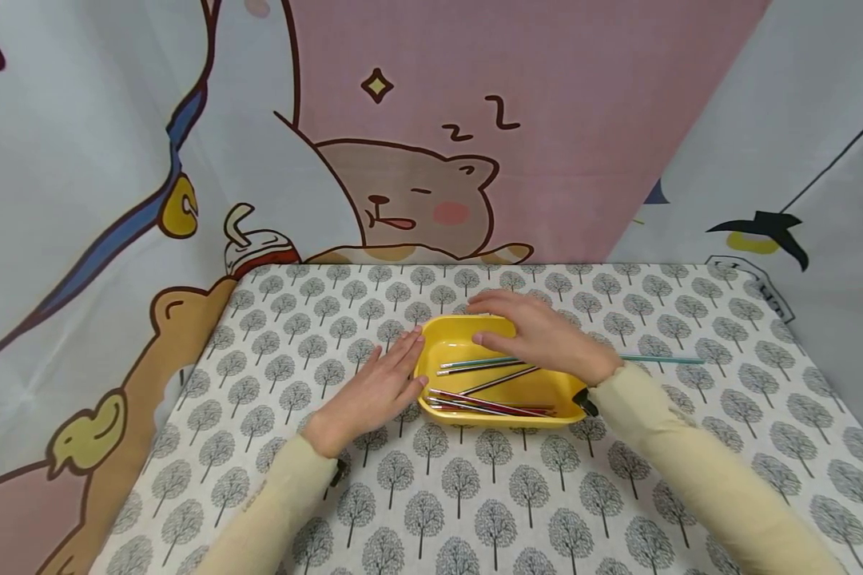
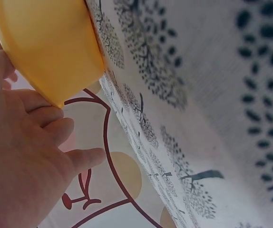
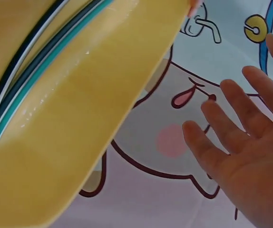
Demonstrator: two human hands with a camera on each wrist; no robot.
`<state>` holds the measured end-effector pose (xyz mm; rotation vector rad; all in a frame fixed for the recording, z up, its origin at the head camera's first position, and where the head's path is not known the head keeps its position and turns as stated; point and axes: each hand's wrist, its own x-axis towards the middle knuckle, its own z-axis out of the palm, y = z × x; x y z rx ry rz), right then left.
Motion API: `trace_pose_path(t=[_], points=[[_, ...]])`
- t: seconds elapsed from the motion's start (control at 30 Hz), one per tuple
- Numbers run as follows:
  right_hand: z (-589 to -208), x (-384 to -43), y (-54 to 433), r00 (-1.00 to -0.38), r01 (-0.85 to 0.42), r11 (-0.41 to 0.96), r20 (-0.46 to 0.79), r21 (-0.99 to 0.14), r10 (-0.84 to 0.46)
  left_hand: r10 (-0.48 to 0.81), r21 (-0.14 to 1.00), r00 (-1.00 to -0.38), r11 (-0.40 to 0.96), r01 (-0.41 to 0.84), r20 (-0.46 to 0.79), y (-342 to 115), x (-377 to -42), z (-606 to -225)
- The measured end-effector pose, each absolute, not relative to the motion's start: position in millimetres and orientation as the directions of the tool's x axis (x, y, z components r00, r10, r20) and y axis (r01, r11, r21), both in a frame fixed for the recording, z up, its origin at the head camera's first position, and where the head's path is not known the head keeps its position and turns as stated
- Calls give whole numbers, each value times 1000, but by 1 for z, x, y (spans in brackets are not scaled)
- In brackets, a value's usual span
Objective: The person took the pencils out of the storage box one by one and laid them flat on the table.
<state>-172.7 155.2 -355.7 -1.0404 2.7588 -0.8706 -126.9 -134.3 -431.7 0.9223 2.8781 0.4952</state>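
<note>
A yellow plastic container [image 1: 446, 327] stands on the cloth, holding several slim pencils [image 1: 489, 403], some dark, red or teal. My left hand [image 1: 377, 387] rests its fairly straight fingertips and thumb on the left rim; in the left wrist view, the fingers lie along the edge of the yellow wall [image 2: 60, 47]. Above the container's back right part is my right hand [image 1: 532, 323], its fingers extended and nothing between them. The right wrist view shows this hand's fingers [image 3: 229, 123] spread beside the container, where dark and teal pencils [image 3: 36, 80] lie inside.
A thin teal stick [image 1: 662, 359] shows right of the container, its left part hidden by the right wrist. The table is covered with a tree-print cloth [image 1: 475, 487]. Cartoon-printed curtains [image 1: 546, 104] stand behind and at both sides.
</note>
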Motion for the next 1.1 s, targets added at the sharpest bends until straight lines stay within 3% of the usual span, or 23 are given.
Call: trace_pose_path(t=[0.6,1.1], points=[[-381,-192,138,-728,-584,650,-41,-486,-685,575,321,-818,769,552,27,-133,-128,-432],[-407,-196,134,-714,-518,662,-152,-542,-684,576,311,-818,775,550,13,-132,-128,-432]])
